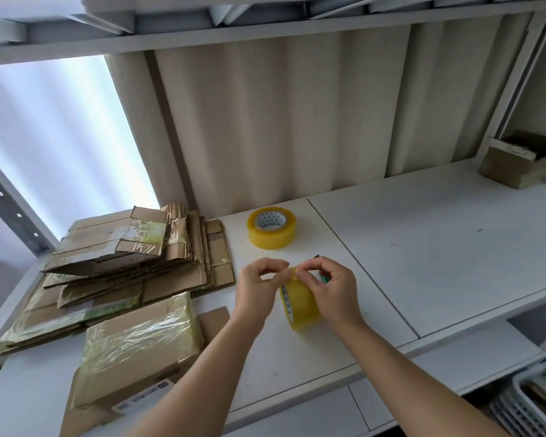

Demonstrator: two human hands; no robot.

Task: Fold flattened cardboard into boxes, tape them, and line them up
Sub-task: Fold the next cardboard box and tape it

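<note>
- head view: both hands over the white table (438, 247), working one roll of yellowish clear packing tape (300, 305)
- the held tape roll stands on edge, just above or on the table, can't tell which
- right hand (331, 290) has fingers curled over the top of the roll, thumb and forefinger pinching at its upper rim
- left hand (259, 285) has fingers curled, fingertips pinching at the same spot on the rim; tape end itself too small to make out
- second tape roll (271, 227) lies flat on the table behind the hands, apart from them
- stack of flattened cardboard (123, 266) at left, pieces overlapping, old tape on them
- folded taped box (139, 348) near the front left, beside the left forearm
- small dark object (323, 277) behind the right hand, mostly hidden
- open cardboard box (514, 165) at far right
- white plastic basket (530, 402) low at right
</note>
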